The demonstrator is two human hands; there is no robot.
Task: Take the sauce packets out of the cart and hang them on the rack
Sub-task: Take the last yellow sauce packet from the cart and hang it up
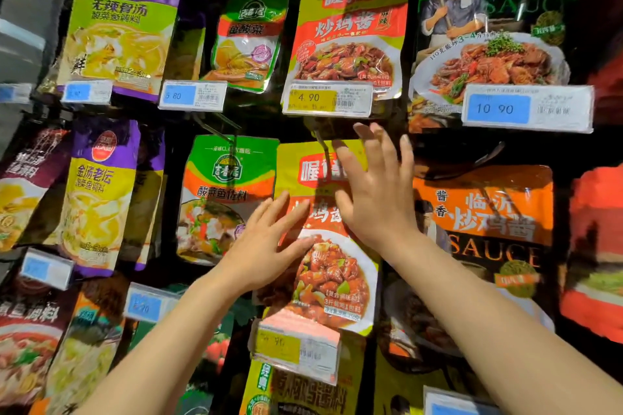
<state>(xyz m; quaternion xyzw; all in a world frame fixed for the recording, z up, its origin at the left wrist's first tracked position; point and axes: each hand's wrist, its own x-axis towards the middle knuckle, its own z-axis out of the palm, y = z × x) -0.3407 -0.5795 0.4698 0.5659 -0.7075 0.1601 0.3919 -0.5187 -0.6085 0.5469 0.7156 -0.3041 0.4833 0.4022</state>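
Note:
A yellow and red sauce packet [332, 283] with a chicken dish picture hangs on a black rack hook [322, 141] in the middle row. My left hand [266, 246] lies flat against the packet's left side, fingers spread. My right hand [374, 189] rests flat over its upper right part, fingers apart and pointing up toward the hook. Neither hand grips anything. An identical packet [350, 37] hangs on the hook above. The cart is out of view.
Rows of hanging packets fill the rack: purple and yellow ones [121, 27] at left, green ones [229, 192] beside the middle, an orange and black SAUCE packet [488, 232] at right. Price tags [327, 98] jut out under each hook, one [296, 347] below my hands.

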